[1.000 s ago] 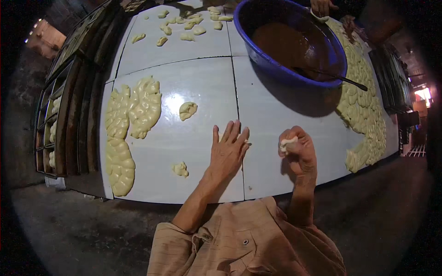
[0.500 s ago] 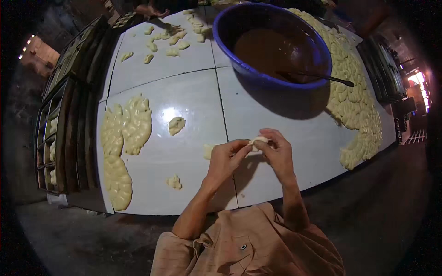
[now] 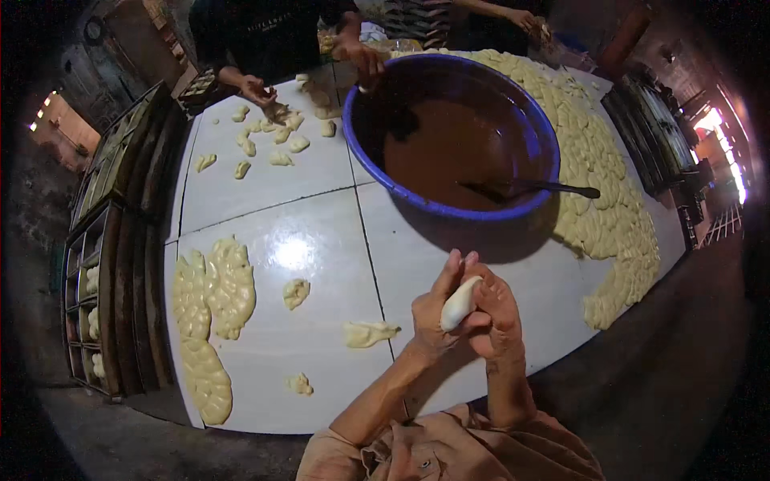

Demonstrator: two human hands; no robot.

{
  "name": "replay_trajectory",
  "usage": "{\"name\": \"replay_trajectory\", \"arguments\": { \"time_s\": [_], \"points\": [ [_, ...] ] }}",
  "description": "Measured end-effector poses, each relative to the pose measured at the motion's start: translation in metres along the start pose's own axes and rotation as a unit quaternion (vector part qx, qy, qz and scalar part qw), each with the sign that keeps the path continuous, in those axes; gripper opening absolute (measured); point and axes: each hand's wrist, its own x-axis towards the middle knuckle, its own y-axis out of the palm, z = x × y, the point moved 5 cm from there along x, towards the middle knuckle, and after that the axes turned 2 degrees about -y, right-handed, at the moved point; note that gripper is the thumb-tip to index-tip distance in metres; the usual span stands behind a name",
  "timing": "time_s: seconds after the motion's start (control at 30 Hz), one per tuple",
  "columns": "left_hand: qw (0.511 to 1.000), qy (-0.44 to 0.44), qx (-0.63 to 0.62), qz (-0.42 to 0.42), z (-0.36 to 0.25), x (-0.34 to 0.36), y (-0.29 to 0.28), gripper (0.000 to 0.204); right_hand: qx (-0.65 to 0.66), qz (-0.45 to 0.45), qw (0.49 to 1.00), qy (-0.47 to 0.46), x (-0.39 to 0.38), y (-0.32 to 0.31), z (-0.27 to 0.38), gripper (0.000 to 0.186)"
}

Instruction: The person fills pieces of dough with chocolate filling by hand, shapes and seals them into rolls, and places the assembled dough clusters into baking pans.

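At the near edge, the person's brown shirt (image 3: 449,453) fills the bottom of the view, and both bare forearms reach up from it over the white tiled table (image 3: 313,357). The left hand (image 3: 433,319) and the right hand (image 3: 499,314) meet above the tabletop, close together, with fingertips pointing away from the body. Between them they hold a smooth, pale, oblong lump (image 3: 459,305) of dough, tilted with its far end toward the right. The grip is narrow, both hands closed about the lump; how every finger lies cannot be told.

A small scrap (image 3: 300,385) lies left of the forearms. A longer strip (image 3: 367,333) rests near the left hand, apart from it, and a rounder piece (image 3: 296,293) sits farther off. Along the table's left side stretch flattened, dimpled slabs (image 3: 207,377) of dough, with stacked crates (image 3: 92,305) beyond that edge.

On the right spreads a wide sheet (image 3: 605,216) of bumpy dough. Past the hands stands a blue tub (image 3: 473,215) holding brown filling (image 3: 449,152), a dark-handled tool (image 3: 561,188) leaning over its rim. Left of the tub lie scattered bits (image 3: 281,159) of dough. At the far side, a co-worker's hand (image 3: 255,90) hovers near these bits.
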Motion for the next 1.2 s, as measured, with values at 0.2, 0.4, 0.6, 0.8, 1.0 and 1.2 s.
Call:
{"name": "replay_trajectory", "arguments": {
  "time_s": [0.2,0.4,0.6,0.8,1.0,1.2],
  "points": [
    [0.976,-0.214,0.004,0.051,0.022,-0.004,-0.025,0.087,-0.309,0.023,0.949,-0.065,0.105,-0.007,0.067,0.024],
    [0.924,-0.366,0.092,0.057,0.027,-0.013,-0.075,0.044,-0.764,0.144,0.627,0.053,0.216,-0.040,0.065,0.027],
    [0.895,-0.420,0.094,0.113,0.029,-0.024,-0.078,0.042,-0.831,0.290,0.460,0.121,0.218,-0.056,0.040,0.031],
    [0.927,-0.356,0.087,0.078,0.027,-0.014,-0.078,0.039,-0.644,0.111,0.746,0.128,0.180,-0.008,0.069,0.023],
    [0.911,-0.367,-0.189,-0.005,0.026,0.020,-0.041,0.045,-0.281,0.089,0.955,0.037,0.130,0.005,0.050,0.019],
    [0.859,-0.369,-0.345,-0.087,0.028,0.002,-0.047,0.041,-0.205,0.044,0.977,0.033,0.081,-0.014,-0.005,0.016]
  ]
}}
